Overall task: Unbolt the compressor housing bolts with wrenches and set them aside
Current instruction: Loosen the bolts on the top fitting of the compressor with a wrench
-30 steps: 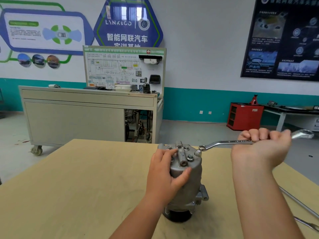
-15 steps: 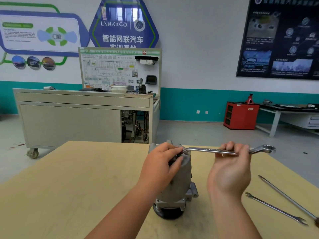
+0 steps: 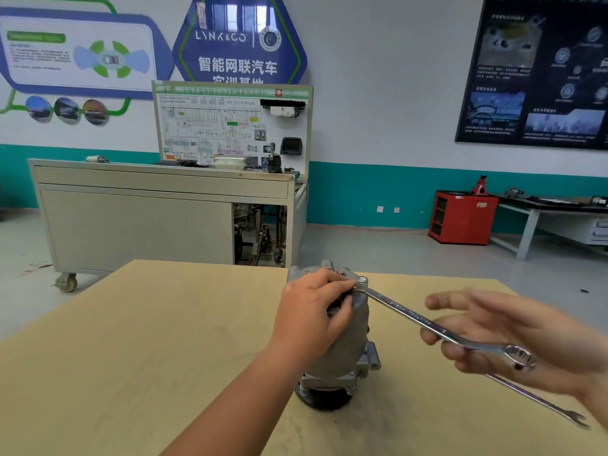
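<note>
A grey metal compressor point(image 3: 345, 353) stands upright on a wooden table point(image 3: 164, 340). My left hand point(image 3: 316, 311) grips its top from the left, covering most of the housing bolts. One bolt point(image 3: 362, 280) shows at the top right edge, with the end of a silver combination wrench point(image 3: 411, 315) seated around it. The wrench handle slants down to the right, its ring end free. My right hand point(image 3: 526, 334) is blurred, its fingers mostly straight, and the handle lies across them near the ring end.
A second wrench point(image 3: 556, 409) lies on the table under my right hand, near the right edge. Beyond the table stand a wheeled training bench point(image 3: 148, 218), a red cabinet point(image 3: 460, 218) and a workbench on the right.
The wrench handle has swung from pointing right to slanting toward me. My right hand went from a fist round the handle to loosened, straighter fingers. My left hand stays on the compressor top.
</note>
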